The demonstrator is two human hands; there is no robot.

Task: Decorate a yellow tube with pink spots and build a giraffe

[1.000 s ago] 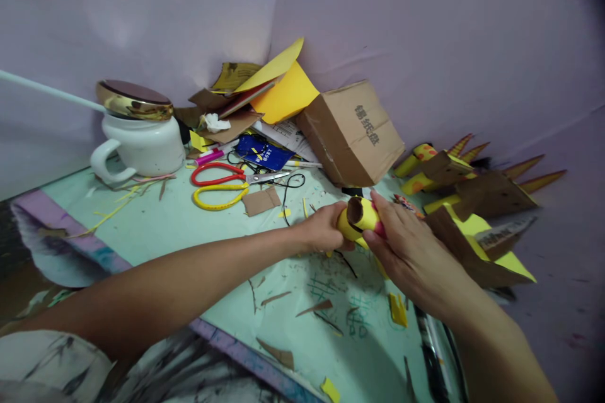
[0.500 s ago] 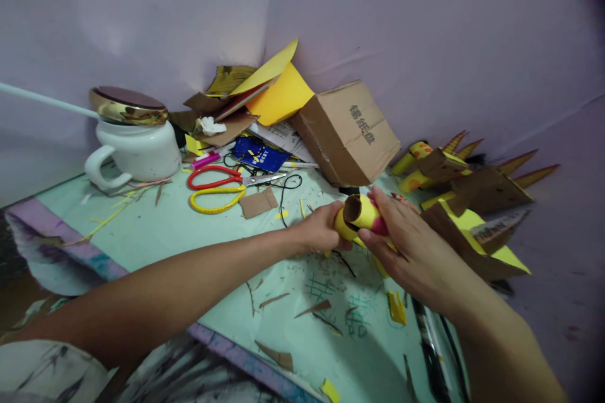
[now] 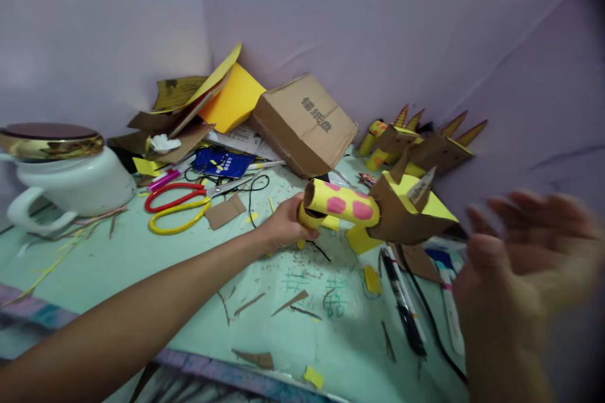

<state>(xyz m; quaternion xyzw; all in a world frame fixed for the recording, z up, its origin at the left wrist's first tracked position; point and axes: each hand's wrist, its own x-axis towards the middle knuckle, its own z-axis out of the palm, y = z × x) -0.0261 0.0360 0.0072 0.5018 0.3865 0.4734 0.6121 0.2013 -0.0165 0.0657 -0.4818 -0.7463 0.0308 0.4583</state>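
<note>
Craft corner, probably in a home: counter (image 3: 350,346) against plain lilac walls (image 3: 302,12), household-looking lidded mug (image 3: 89,182) at nine o'clock. Craft signs: scissors (image 3: 210,191), also nine; cardboard box (image 3: 307,119), twelve; pens (image 3: 403,302), five; cardboard scraps (image 3: 258,358), six.

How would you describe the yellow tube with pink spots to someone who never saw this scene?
Start from the brown cardboard box with dark printed characters. Just below it in the picture, nearer the camera, a yellow tube shows its open brown end. Its large pink spots set it apart from the orange-spotted tubes further back on the right.
</note>
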